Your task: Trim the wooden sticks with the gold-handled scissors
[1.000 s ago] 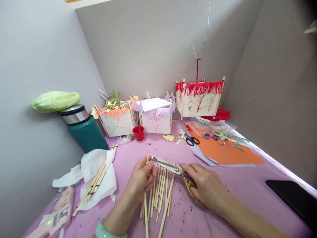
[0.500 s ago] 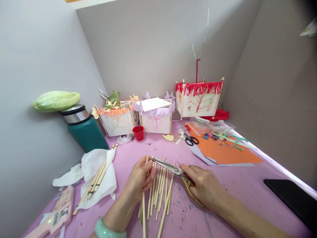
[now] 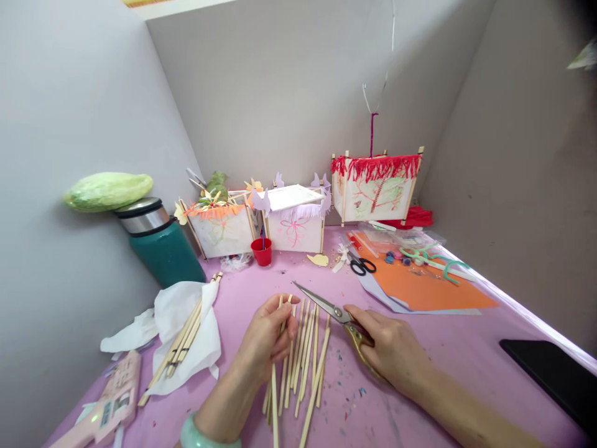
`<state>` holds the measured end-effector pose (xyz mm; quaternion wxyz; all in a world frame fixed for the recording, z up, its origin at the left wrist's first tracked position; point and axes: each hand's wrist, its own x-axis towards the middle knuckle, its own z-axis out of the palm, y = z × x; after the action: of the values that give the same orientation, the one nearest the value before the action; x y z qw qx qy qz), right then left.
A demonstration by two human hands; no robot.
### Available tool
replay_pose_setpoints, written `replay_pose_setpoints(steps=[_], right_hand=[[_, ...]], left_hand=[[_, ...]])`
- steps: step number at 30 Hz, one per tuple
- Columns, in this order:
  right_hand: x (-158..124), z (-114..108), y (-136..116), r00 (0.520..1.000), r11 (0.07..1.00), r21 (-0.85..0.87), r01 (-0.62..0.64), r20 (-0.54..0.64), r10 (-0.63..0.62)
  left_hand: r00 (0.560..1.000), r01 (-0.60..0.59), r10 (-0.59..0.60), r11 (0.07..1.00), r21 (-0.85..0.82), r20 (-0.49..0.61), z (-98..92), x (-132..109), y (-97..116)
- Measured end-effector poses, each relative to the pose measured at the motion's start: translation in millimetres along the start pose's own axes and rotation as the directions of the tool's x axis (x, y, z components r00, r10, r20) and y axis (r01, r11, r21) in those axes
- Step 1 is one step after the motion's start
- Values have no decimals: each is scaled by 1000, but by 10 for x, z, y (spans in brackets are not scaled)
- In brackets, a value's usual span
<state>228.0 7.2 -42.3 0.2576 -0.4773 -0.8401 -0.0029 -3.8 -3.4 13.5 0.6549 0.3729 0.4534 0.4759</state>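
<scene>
Thin wooden sticks are pinched in my left hand [image 3: 268, 333], their upper ends showing just past the fingertips. My right hand [image 3: 392, 348] is wrapped round the gold handles of a pair of scissors [image 3: 326, 306], whose silver blades look closed and point up-left. The blade tip is a little above the fingers of my left hand, apart from the held sticks. Several loose wooden sticks [image 3: 305, 358] lie on the purple tabletop between and below my hands.
Decorated paper lanterns [image 3: 295, 230] stand at the back beside a red cup [image 3: 262, 252]. A green bottle [image 3: 165, 249], white paper [image 3: 209, 323] with sticks and a pink glue gun [image 3: 112, 398] are left. Black-handled scissors [image 3: 362, 266], orange paper [image 3: 433, 283] and a black phone-like object [image 3: 550, 379] are right.
The scissors have moved slightly up and right, away from the stick ends at my left fingertips. My left hand still holds the sticks.
</scene>
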Motion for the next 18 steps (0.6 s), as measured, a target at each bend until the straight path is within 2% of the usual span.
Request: replay_pose_setpoints(steps=[3,7,13,18], right_hand=[[5,-24,3,1000,1000,19,-2,-25,2],[18,-65,-29,999,999,-33,24,35,-22],[27,-102,-88,998,998,-58,39,52,-36],[10,-73,-106,996,999,-26,40,82,-38]], left_hand=[[1000,8,-8,1000,-9,-18,-8,9,-7],[999,12,-12,1000,-8,-42,12,8,-19],[993,-15,25,996,88,-114,44,19,-52],[994,-48,56,995,93,-93,24,25,-70]])
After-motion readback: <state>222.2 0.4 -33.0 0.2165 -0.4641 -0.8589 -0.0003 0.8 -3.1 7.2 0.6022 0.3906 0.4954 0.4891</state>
